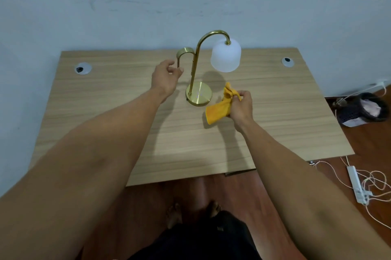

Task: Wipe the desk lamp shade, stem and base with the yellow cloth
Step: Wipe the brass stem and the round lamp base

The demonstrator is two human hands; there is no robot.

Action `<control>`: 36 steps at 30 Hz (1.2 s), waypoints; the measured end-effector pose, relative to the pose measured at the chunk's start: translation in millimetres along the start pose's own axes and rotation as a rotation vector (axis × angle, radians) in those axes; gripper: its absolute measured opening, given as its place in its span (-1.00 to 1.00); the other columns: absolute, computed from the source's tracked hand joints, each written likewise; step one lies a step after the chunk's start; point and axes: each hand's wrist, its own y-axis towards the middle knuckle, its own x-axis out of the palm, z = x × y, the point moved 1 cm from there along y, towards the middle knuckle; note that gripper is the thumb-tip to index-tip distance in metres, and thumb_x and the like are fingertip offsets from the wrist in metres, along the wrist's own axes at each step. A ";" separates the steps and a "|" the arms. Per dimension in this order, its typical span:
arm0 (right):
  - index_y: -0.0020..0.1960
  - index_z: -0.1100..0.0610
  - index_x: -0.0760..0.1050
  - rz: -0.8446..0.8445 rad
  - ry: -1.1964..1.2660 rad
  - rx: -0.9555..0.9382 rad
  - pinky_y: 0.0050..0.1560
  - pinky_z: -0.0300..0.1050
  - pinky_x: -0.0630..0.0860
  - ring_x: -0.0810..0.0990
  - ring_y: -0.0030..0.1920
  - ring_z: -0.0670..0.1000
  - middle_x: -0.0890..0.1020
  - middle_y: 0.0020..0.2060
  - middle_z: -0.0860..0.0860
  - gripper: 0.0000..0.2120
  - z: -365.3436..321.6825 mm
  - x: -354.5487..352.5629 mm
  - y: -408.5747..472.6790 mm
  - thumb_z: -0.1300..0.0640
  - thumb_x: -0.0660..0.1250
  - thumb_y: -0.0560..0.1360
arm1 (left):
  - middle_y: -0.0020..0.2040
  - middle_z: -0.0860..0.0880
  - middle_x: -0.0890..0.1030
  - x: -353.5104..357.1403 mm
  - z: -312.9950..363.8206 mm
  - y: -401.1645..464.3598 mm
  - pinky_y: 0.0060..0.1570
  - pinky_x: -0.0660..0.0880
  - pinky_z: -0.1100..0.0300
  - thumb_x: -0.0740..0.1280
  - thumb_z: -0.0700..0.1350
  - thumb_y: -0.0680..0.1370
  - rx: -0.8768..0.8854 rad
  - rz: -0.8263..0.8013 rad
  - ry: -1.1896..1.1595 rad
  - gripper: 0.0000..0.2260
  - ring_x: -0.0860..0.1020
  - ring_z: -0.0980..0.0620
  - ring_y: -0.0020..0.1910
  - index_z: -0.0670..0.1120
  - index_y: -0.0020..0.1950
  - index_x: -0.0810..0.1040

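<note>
A brass desk lamp stands at the back middle of the wooden desk. Its curved stem rises from a round brass base and carries a frosted white shade hanging to the right. A shorter brass hook arm curves down on the left. My left hand hovers beside that hook arm's lower end, fingers curled and apart, holding nothing. My right hand is shut on the yellow cloth, just right of the base; the cloth's lower end hangs to the desk.
Two round cable grommets sit near the desk's back corners. A pale wall runs behind the desk. On the floor to the right are a dark mesh bin, a white power strip and loose cables. My feet show below the desk's front edge.
</note>
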 end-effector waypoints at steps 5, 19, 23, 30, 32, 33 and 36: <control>0.18 0.07 0.55 -0.037 0.018 -0.024 0.18 0.22 0.61 0.66 0.08 0.15 0.66 0.08 0.10 -0.79 -2.2 9.5 16.3 0.18 0.18 0.65 | 0.03 -0.03 0.65 27.6 -16.8 -8.5 0.32 0.49 0.03 0.43 0.06 0.54 -0.090 0.000 0.038 -0.50 0.61 -0.04 0.14 -0.13 0.41 0.49; 0.19 0.30 0.60 -0.205 -0.101 -0.366 -0.11 -0.45 0.42 0.54 -0.04 0.01 0.63 0.01 0.05 -0.73 -22.3 84.3 94.8 0.33 0.15 0.64 | -0.13 0.04 0.71 80.8 -29.3 12.7 -0.05 0.55 0.31 0.46 -0.04 0.53 0.061 0.127 0.160 -0.88 0.65 0.15 -0.12 -0.06 0.00 0.72; 0.29 0.21 0.56 -0.452 -0.325 -0.652 0.03 -0.23 0.52 0.55 0.00 0.08 0.63 0.12 0.18 -0.69 0.4 113.4 108.0 0.34 0.16 0.63 | -0.14 0.09 0.70 82.1 -33.3 15.9 -0.03 0.55 0.33 0.45 -0.09 0.53 0.133 0.160 0.215 -0.87 0.64 0.23 -0.12 -0.05 0.03 0.74; 0.58 -0.01 0.29 -0.628 -0.718 -0.894 0.52 0.24 0.12 0.17 0.61 0.24 0.30 0.60 -0.05 -0.47 29.7 120.4 114.1 0.19 0.23 0.63 | -0.07 0.05 0.73 81.4 -32.7 14.2 0.02 0.55 0.32 0.42 -0.08 0.55 0.187 0.160 0.283 -0.84 0.65 0.26 -0.08 -0.08 0.07 0.73; 0.60 0.02 0.27 -0.644 -0.750 -0.929 0.51 0.22 0.12 0.18 0.61 0.22 0.30 0.60 -0.04 -0.48 33.3 117.0 117.4 0.17 0.22 0.65 | -0.05 0.03 0.74 82.7 -33.9 13.4 0.05 0.57 0.25 0.41 -0.06 0.55 0.186 0.169 0.288 -0.82 0.67 0.18 -0.04 -0.09 0.07 0.73; 0.60 0.03 0.27 -0.645 -0.766 -0.937 0.51 0.21 0.12 0.19 0.61 0.21 0.30 0.60 -0.04 -0.49 33.4 115.3 117.6 0.15 0.21 0.66 | -0.05 0.02 0.74 83.6 -34.5 13.0 0.06 0.58 0.21 0.41 -0.05 0.55 0.183 0.177 0.289 -0.81 0.68 0.16 -0.04 -0.09 0.08 0.73; 0.59 0.07 0.29 -0.640 -0.758 -0.926 0.51 0.21 0.12 0.20 0.61 0.20 0.33 0.58 0.00 -0.51 39.5 112.0 115.4 0.16 0.20 0.67 | -0.06 0.00 0.75 86.6 -34.5 11.2 0.05 0.58 0.14 0.40 -0.06 0.56 0.177 0.195 0.287 -0.80 0.69 0.11 -0.05 -0.12 0.08 0.73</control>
